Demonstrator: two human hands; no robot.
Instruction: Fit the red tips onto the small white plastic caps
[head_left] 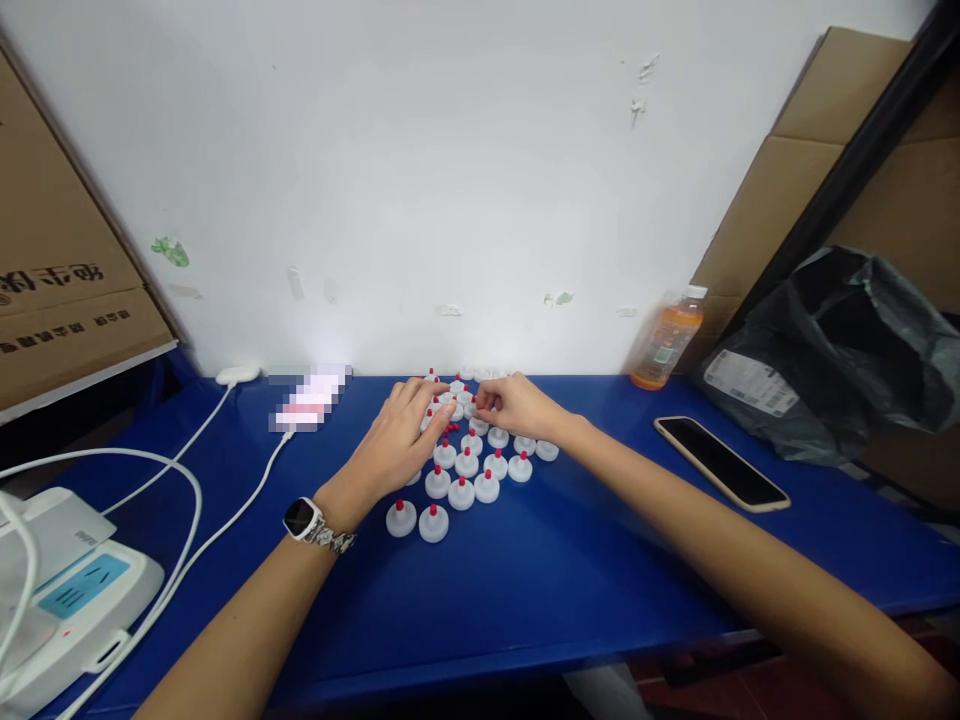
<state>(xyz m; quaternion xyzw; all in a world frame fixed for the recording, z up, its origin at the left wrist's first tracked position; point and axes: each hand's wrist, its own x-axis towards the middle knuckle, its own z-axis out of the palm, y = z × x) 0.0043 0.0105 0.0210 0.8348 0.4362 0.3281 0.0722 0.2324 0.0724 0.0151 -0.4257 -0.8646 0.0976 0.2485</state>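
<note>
White caps | left hand spread | right hand pinching one | bag label illegible

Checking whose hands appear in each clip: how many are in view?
2: the left hand, a watch on its wrist, over the white caps; the right hand beside it, among them. No others show.

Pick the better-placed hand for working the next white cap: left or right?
Probably the right hand: its fingers are bunched at a white cap, while the left hand is spread beside small red pieces.
</note>
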